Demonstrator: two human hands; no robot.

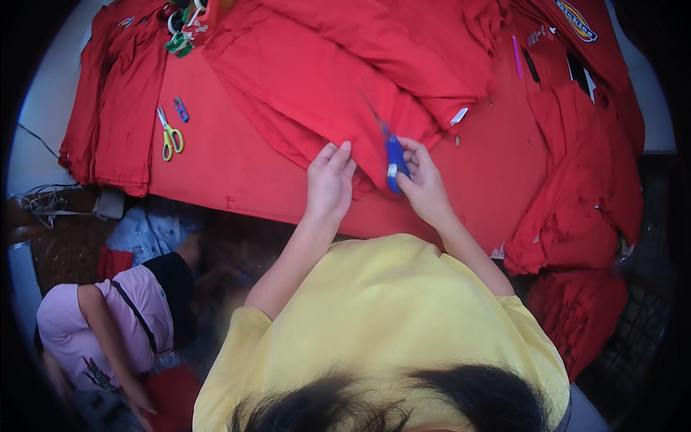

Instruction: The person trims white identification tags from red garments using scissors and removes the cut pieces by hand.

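In my right hand (423,181) is a pair of blue-handled thread snips (395,160); its narrow metal blades point away from me over the cloth. My left hand (331,180) is closed at the near edge of a red garment (309,86), thumb against the fingers, and seems to pinch the cloth there. The garment lies spread across the middle of the red-covered table (216,169). A small white tag or piece (459,116) shows beside the garment, right of the snips.
Yellow-handled scissors (171,137) and small blue snips (181,109) lie at left. Red garments are piled on the left (119,108) and right (583,165). A pink pen (517,57) and a dark pen (531,65) lie far right. Another person (115,317) bends at lower left.
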